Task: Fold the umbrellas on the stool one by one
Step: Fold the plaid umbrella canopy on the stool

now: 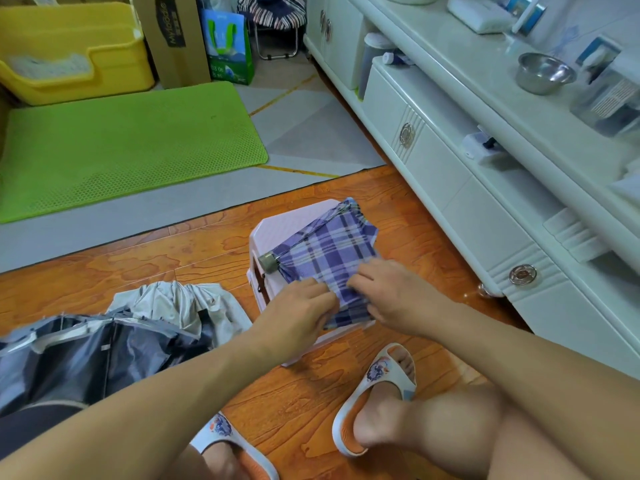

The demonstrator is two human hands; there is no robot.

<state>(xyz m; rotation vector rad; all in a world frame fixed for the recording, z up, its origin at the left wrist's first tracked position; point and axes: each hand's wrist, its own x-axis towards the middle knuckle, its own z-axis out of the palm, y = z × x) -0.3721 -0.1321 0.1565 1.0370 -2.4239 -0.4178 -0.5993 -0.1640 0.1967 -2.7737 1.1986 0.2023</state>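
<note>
- The left hand (298,306) lies palm down on the near edge of the plaid umbrella (329,258), its fingers curled and pinching a fold of the purple checked cloth.
- The right hand (394,292) sits just beside the left one, fingertips nearly meeting it, also bent at the knuckles and gripping the same cloth.
- The plaid umbrella lies collapsed on the pink stool (277,230), stretching away from both hands; its grey end cap (268,262) points out just beyond the left hand's fingers.
- The stool stands on an orange wooden floor (156,258), directly under the hands.
- To the outer side of the left forearm a grey and dark umbrella (114,337) lies loosely spread on the floor.
- Past the right hand runs a white cabinet (450,174), with a steel bowl (545,72) on top.
- Far beyond the hands lie a green mat (121,140) and a yellow tub (69,50).
</note>
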